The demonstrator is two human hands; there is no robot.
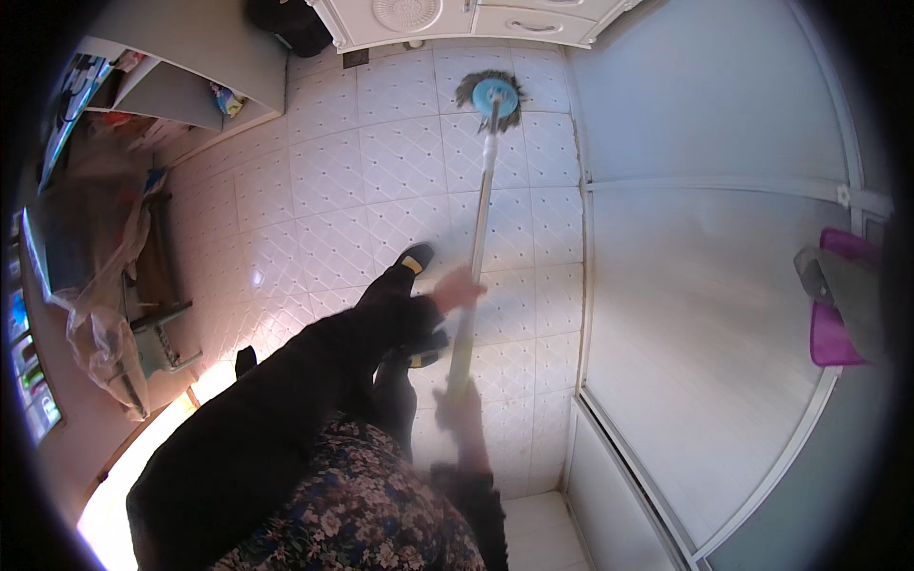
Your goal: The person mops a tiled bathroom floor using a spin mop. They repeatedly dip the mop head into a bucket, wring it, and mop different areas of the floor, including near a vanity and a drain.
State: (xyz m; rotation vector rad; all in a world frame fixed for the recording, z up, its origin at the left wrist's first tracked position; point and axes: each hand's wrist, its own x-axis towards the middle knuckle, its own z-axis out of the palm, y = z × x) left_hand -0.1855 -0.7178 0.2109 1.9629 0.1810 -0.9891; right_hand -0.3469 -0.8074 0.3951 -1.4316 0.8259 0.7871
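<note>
A spin mop [495, 98] with a round blue head and grey strands lies on the white tiled floor [400, 157], near the cabinet at the top. Its long pole runs down towards me. My left hand [457, 289] is closed around the middle of the pole. Lower down, my right hand [459, 407], blurred, grips the pale green handle end. Both sleeves are black, and a flowered garment covers my front. My dark shoes stand on the tiles to the left of the pole.
A white cabinet [493, 21] with drawers borders the floor at the top. Frosted panels [700, 271] line the right side, where a purple and grey item [839, 307] hangs. Shelves [178, 93] and a plastic-covered object [107, 285] stand left. A black bin-like object [303, 32] is at the upper left.
</note>
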